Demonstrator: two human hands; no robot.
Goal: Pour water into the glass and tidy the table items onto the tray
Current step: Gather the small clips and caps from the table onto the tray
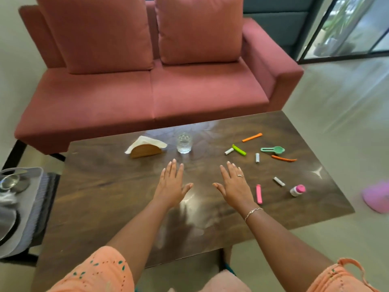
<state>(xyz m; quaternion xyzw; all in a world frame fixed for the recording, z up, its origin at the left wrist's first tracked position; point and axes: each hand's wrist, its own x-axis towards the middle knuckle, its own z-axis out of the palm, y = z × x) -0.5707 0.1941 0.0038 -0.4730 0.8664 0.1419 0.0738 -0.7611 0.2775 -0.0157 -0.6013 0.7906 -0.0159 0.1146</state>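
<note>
My left hand and my right hand are stretched out flat over the middle of the dark wooden table, fingers straight, holding nothing. A clear glass stands just beyond them, next to a wooden napkin holder with white napkins. Small items lie scattered on the right: a green clip, two orange clips, a teal scoop, a pink clip, white batteries, and a small pink-capped bottle. A grey tray sits at the far left edge.
The grey tray rests on a low side stand left of the table and holds a metal bowl and dark dishes. A pink sofa stands behind the table. A pink object lies on the floor at right.
</note>
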